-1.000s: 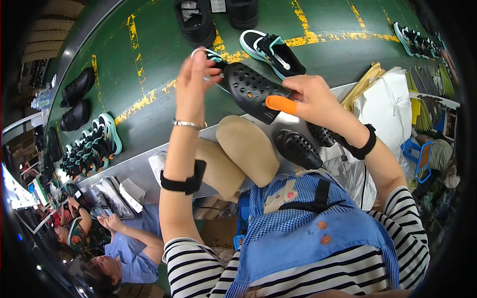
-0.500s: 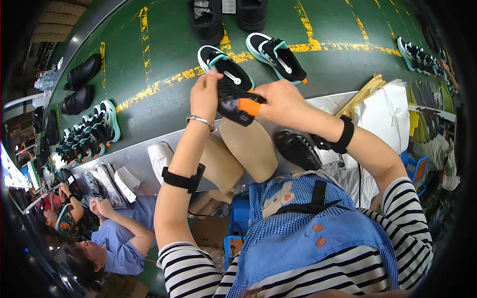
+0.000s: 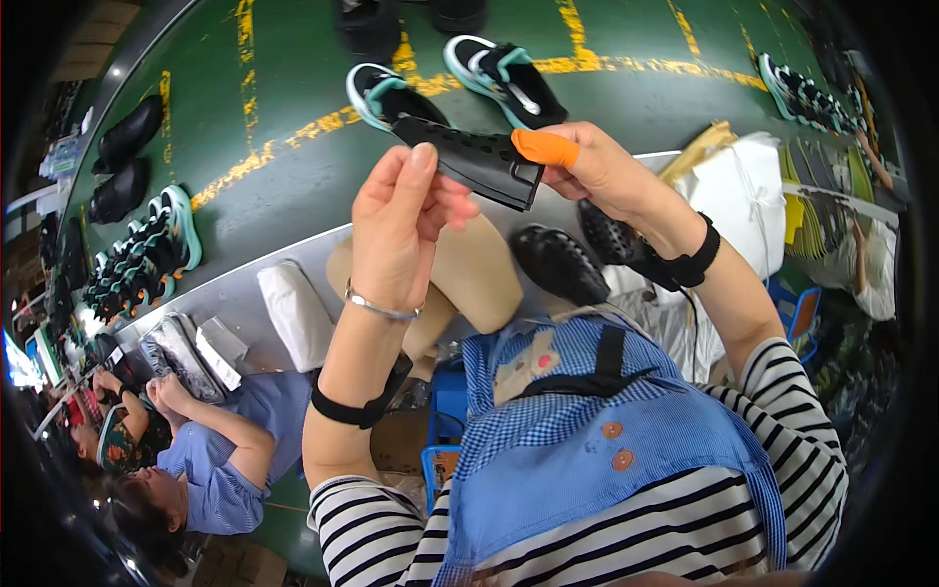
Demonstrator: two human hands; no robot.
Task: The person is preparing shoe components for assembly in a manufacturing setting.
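Note:
In front of my chest I hold a black perforated plastic shoe tree (image 3: 468,159) between both hands. My left hand (image 3: 391,220) has thumb and fingers closed at its left end. My right hand (image 3: 599,174), with an orange cover on one finger, grips the right end. Just beyond it on the green bench lie two black, white and mint sneakers, the left one (image 3: 377,93) partly behind the shoe tree and the right one (image 3: 504,78) fully in sight. Another black perforated shoe tree (image 3: 558,262) lies below my right hand, beside a similar black perforated piece (image 3: 608,233).
Beige curved pads (image 3: 479,279) and a white wrapped bundle (image 3: 293,311) lie along the metal edge. Rows of sneakers stand at left (image 3: 147,249) and far right (image 3: 807,98). White paper (image 3: 734,210) hangs at right. A co-worker (image 3: 220,450) sits at lower left.
The shoe tree has turned, showing its perforated side and squared end. My right hand has moved right and up, and the hands are farther apart. The whole view has shifted slightly.

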